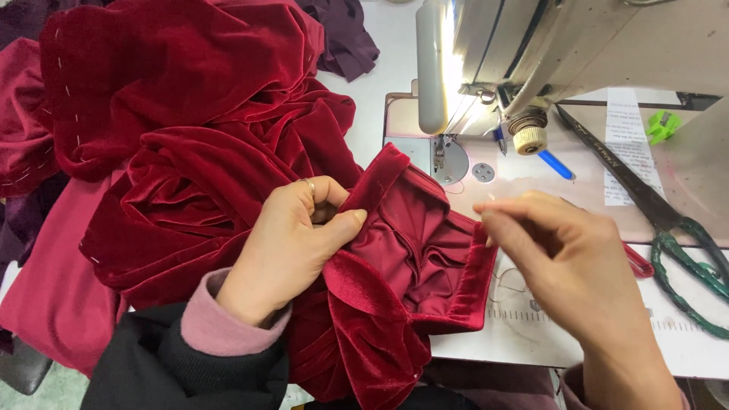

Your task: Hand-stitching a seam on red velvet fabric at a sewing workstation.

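Note:
A dark red velvet garment (205, 144) lies heaped over the left of the sewing table, its satin lining (402, 235) turned out in front of me. My left hand (292, 243), a ring on one finger, pinches a folded velvet edge between thumb and fingers. My right hand (569, 258) grips the opposite velvet hem near its corner, fingertips closed on the fabric. The piece is stretched between both hands, just in front of the sewing machine's needle area (440, 156).
A white sewing machine (516, 53) stands at the back right with its lamp on. Large green-handled scissors (661, 220) lie at the right, beside a paper slip (626, 152) and a green clip (662, 125). A blue pen (556, 165) lies near the machine. Purple fabric (345, 38) sits behind.

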